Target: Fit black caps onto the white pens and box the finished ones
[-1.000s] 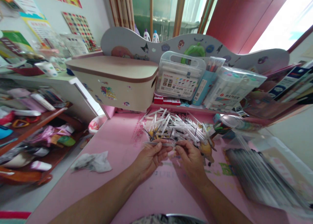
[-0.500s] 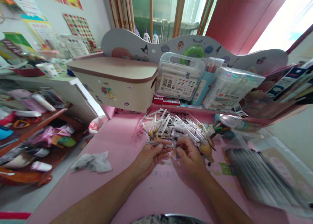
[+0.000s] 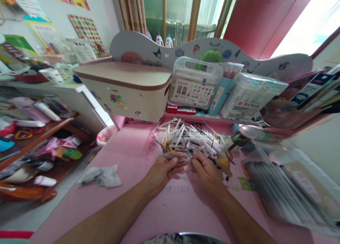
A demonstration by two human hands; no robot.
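On the pink desk (image 3: 127,159) lies a heap of white pens (image 3: 193,137) with black tips and caps. My left hand (image 3: 162,171) pinches one thin pen (image 3: 172,157) that lies level between both hands. Its right end is gripped by the fingers of my right hand (image 3: 205,171). Both hands sit at the near edge of the heap, fingers closed around the pen. What my right palm hides I cannot make out.
A cream lidded box (image 3: 127,88) and clear marker cases (image 3: 195,82) stand behind the heap. At the right lies a clear bag of dark pens (image 3: 281,194). A crumpled cloth (image 3: 99,176) rests on the left, beside cluttered shelves (image 3: 34,130).
My right hand has shifted slightly along the pen and closed tighter. The left hand and the heap stay where they were.
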